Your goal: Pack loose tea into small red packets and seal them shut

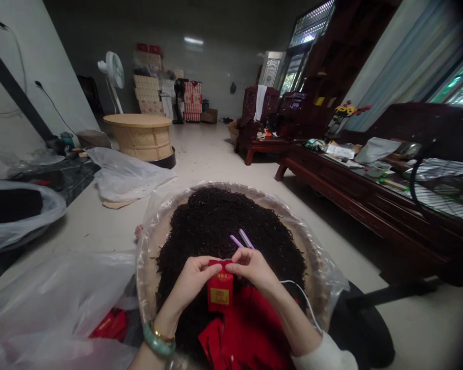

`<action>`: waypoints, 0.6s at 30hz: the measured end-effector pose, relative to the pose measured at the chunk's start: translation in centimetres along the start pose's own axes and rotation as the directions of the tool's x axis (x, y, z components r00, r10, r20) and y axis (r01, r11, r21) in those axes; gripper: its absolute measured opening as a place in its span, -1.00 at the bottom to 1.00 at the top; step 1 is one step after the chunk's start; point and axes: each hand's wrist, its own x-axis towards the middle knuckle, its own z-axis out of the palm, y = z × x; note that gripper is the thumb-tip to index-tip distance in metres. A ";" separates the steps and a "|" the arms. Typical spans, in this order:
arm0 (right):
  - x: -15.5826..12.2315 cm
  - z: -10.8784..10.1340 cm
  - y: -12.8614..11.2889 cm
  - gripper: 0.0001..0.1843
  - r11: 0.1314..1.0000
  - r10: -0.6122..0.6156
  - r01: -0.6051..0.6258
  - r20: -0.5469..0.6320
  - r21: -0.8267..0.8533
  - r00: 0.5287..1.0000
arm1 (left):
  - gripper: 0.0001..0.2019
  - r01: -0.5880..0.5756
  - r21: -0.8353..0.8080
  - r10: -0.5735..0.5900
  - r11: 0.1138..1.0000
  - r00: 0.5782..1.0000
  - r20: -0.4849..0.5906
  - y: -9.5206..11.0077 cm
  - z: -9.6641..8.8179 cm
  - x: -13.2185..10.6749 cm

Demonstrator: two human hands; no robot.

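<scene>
A small red packet (220,290) with a gold label is pinched at its top edge between the fingertips of both hands. My left hand (198,275) has its left corner and my right hand (250,264) its right corner. Below it, several more red packets (254,329) lie in a pile. Beneath and around them spreads a heap of dark dried tea leaves (224,210) in a round woven tray (144,267) lined with clear plastic. Just behind my right hand, a light purple two-armed tool (244,238) rests on the leaves, its lower part hidden.
A white cord (303,295) curves past my right forearm. Clear plastic sheeting (61,298) lies at the left, with red packets (110,324) under it. Beyond stand a woven round stand (141,139) and a white fan (113,69). A long wooden table (355,190) runs along the right.
</scene>
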 end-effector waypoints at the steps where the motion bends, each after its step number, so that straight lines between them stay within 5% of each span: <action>1: 0.0 0.0 0.0 -0.62 1.000 -0.003 0.003 -0.007 0.007 1.000 | -0.75 0.004 0.007 -0.004 1.000 1.000 0.010 0.1 -0.1 0.0; 7: 0.2 -0.2 0.0 -0.69 0.995 0.002 0.007 0.083 -0.102 0.997 | -0.76 0.039 0.071 -0.045 0.997 0.995 0.088 0.2 -0.4 0.2; 12: 0.1 -0.3 0.2 -0.68 0.990 -0.074 0.079 0.040 -0.115 0.996 | -0.71 0.046 -0.020 -0.045 0.999 0.998 0.034 -0.4 -0.5 0.5; 18: -0.4 -0.5 0.1 -0.69 0.904 -0.322 0.331 0.078 -0.272 0.944 | -0.67 0.037 -0.117 -0.042 0.993 0.998 -0.044 -0.9 -0.1 0.5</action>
